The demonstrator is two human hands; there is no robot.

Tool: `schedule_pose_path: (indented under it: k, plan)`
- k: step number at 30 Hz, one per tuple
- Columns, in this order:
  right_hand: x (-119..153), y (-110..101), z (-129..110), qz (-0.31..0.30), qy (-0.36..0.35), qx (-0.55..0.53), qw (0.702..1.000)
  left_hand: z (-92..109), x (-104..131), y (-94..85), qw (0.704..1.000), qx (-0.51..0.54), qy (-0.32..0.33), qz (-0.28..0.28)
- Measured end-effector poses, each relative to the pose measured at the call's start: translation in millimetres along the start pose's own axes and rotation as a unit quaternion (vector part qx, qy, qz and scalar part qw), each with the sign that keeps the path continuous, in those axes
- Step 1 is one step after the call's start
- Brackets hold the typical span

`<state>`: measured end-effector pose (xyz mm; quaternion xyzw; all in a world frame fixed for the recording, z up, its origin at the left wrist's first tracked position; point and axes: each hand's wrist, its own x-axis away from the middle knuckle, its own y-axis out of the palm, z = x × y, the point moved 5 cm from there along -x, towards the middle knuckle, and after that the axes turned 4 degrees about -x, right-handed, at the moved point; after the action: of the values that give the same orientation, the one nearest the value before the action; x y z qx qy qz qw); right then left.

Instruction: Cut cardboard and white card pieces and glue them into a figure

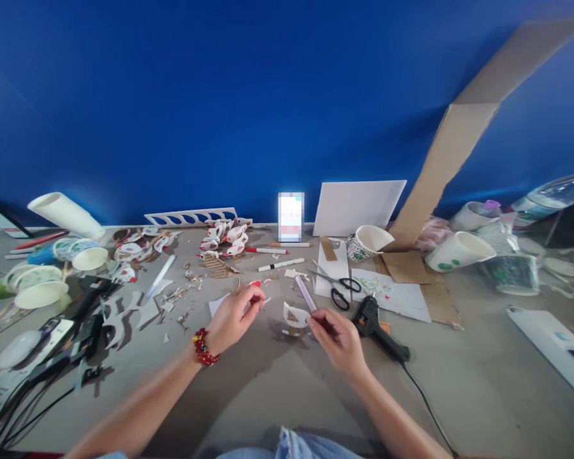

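My left hand (236,317), with a red bead bracelet (203,348) at the wrist, is closed in a pinch. A tiny white scrap (267,299) shows at its fingertips, and a small red piece (255,284) shows just behind its fingers. My right hand (338,339) is closed on the lower end of a pale lilac stick (305,293), which points up and away. Beside those fingers is a white cardboard bird cut-out (295,316) with brown patches, low over the table; whether the fingers touch it I cannot tell.
Right of my hands lie black scissors (340,290) and a corded glue gun (377,328). Behind are a marker (281,264), a bright phone (291,217) and a patterned paper cup (367,243). Red-and-white cut-outs (224,236) and scraps (176,296) lie left, near cables (29,389).
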<state>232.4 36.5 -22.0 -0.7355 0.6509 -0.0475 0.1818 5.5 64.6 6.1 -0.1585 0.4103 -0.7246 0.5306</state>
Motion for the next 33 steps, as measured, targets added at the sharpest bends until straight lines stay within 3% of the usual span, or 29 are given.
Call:
schedule_pose_path:
  k: [3,9,13,18,25,28,33]
  plan:
    - [1,4,3,-0.007,0.049,-0.053,0.997,-1,3,8.1,0.999,0.036,-0.026,-0.013]
    - [1,7,6,-0.016,0.103,-0.118,0.988,-4,2,17.6,0.999,-0.002,-0.007,-0.040]
    - [1,7,7,-0.016,0.102,-0.112,0.988,-1,1,16.4,0.999,0.022,-0.009,-0.043]
    - [1,9,7,-0.015,0.083,-0.082,0.993,-8,2,16.3,0.993,0.094,-0.074,-0.026]
    - [-1,10,4,-0.014,0.077,-0.058,0.995,-4,6,3.8,0.995,0.085,-0.044,0.022]
    - [-1,9,5,-0.010,0.079,-0.063,0.995,-3,8,1.5,0.986,0.154,-0.063,0.022]
    - [0,8,8,0.001,0.086,-0.076,0.993,2,12,-2.3,0.968,0.248,-0.031,0.036]
